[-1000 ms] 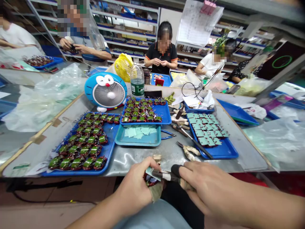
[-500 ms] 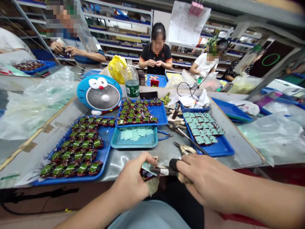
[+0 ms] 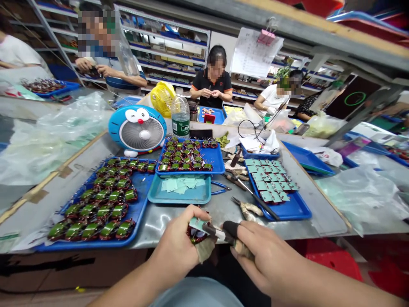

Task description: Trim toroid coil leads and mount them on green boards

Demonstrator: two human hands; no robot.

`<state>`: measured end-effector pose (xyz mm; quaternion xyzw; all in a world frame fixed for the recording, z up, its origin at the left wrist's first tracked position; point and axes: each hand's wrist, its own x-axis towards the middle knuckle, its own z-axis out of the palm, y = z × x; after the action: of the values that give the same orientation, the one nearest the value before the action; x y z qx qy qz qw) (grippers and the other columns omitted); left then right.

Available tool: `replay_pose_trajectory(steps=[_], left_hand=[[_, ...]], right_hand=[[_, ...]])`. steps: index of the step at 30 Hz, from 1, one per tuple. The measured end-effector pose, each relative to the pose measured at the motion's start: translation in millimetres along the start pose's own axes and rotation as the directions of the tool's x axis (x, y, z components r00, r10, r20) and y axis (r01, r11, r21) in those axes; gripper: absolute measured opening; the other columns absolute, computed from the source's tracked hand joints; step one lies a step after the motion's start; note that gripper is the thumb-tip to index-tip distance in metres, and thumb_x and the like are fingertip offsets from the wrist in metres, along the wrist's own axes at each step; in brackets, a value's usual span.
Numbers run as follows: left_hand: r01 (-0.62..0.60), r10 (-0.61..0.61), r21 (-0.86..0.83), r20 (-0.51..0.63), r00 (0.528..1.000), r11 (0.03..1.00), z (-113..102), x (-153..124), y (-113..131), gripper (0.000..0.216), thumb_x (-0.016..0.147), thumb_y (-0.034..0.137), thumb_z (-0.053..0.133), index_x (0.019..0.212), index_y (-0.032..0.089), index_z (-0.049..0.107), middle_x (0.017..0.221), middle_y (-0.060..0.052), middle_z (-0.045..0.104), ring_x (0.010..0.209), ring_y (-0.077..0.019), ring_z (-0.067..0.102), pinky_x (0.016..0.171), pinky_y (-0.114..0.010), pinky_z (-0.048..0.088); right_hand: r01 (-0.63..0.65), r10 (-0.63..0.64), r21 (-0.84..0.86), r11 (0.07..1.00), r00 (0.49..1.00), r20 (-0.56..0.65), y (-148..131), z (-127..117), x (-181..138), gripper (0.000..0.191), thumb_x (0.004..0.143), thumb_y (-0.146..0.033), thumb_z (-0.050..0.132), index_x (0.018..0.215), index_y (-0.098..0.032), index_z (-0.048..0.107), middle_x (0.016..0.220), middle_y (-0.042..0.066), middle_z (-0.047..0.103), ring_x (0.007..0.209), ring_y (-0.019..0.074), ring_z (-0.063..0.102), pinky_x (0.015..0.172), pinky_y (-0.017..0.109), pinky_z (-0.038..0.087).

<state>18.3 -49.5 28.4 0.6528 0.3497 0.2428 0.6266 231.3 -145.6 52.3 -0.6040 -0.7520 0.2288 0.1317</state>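
Observation:
My left hand [image 3: 179, 241] grips a copper-wound coil [image 3: 195, 236] with a pale green paper slip [image 3: 198, 224] against it, and a cloth wrap [image 3: 204, 249] covers part of that hand. My right hand [image 3: 265, 256] holds a small tool with a black and white taped handle [image 3: 217, 232], its tip at the coil and slip. A black finger cover [image 3: 230, 229] sits on one right finger. Further up the table, a blue tray of green-banded coils [image 3: 140, 183] lies left of my hands. The tool tip's exact contact is hidden by my fingers.
Ahead stand a teal tray of green slips [image 3: 179, 200], a blue coil tray [image 3: 217, 164], and a blue tray of green squares [image 3: 297, 211]. Pliers [image 3: 246, 208] lie on the metal table [image 3: 159, 224]. A blue fan [image 3: 137, 130] stands behind. Several co-workers sit beyond.
The whole scene has shifted and tilted as my head moved. My hands have drawn slightly closer together, still holding the coil and tool.

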Motion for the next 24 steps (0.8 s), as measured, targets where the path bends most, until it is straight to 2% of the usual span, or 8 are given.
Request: replay_pose_trajectory(steps=[5,8,12,17,21,24], left_hand=[[-0.039,0.030,-0.126,-0.076,0.997,0.991,1,-4,-11,0.032,0.072,0.020,0.079,0.092,0.023,0.055,0.073,0.004,0.068,0.057,-0.0144,0.063,0.055,-0.024,0.049],[-0.039,0.036,-0.067,-0.049,0.998,0.997,-1,-4,-18,0.027,0.072,0.018,0.076,0.090,0.022,0.056,0.073,0.004,0.067,0.058,-0.0137,0.060,0.056,-0.024,0.047],[-0.124,0.126,0.079,-0.026,0.992,0.989,-1,-3,-21,0.024,0.075,0.020,0.075,0.092,0.021,0.059,0.076,0.002,0.066,0.064,-0.0146,0.057,0.059,-0.024,0.045],[-0.131,0.122,0.144,0.065,0.990,0.981,3,-3,-20,0.021,0.074,0.016,0.072,0.089,0.022,0.058,0.075,0.004,0.064,0.063,-0.0141,0.055,0.059,-0.023,0.042],[-0.143,0.127,0.196,0.090,0.988,0.970,-5,-3,-12,0.019,0.077,0.018,0.071,0.090,0.023,0.058,0.079,0.003,0.067,0.065,-0.0151,0.057,0.061,-0.024,0.043],[-0.106,0.089,0.152,0.118,0.989,0.983,-17,-3,-5,0.022,0.084,0.031,0.073,0.098,0.023,0.058,0.084,0.001,0.070,0.068,-0.0166,0.059,0.064,-0.026,0.046]], right_hand=[[0.009,0.000,0.085,0.996,0.995,-0.097,0,37,-3,0.015,0.084,-0.010,0.052,0.090,-0.023,0.049,0.086,0.005,0.060,0.078,0.0222,0.056,0.071,0.032,0.044],[-0.019,0.025,0.085,0.996,0.998,-0.064,-2,41,-2,0.012,0.088,-0.012,0.052,0.091,-0.023,0.049,0.087,0.005,0.061,0.080,0.0224,0.058,0.072,0.031,0.046],[-0.014,0.014,-0.020,1.000,1.000,0.024,-5,26,-7,0.014,0.091,-0.010,0.050,0.092,-0.023,0.049,0.092,0.005,0.062,0.082,0.0220,0.058,0.076,0.032,0.046],[-0.052,0.072,-0.171,0.984,0.991,0.117,-8,0,-11,0.020,0.080,-0.007,0.056,0.086,-0.024,0.046,0.085,0.003,0.060,0.074,0.0206,0.057,0.069,0.030,0.043],[0.034,0.033,-0.277,0.960,0.971,0.235,-13,-29,-1,0.020,0.079,-0.006,0.056,0.088,-0.024,0.051,0.086,0.005,0.061,0.075,0.0233,0.059,0.067,0.032,0.040],[0.050,0.004,-0.277,0.960,0.982,0.190,-16,-35,6,0.019,0.081,-0.006,0.057,0.087,-0.024,0.053,0.088,0.004,0.061,0.078,0.0232,0.059,0.069,0.032,0.041]])
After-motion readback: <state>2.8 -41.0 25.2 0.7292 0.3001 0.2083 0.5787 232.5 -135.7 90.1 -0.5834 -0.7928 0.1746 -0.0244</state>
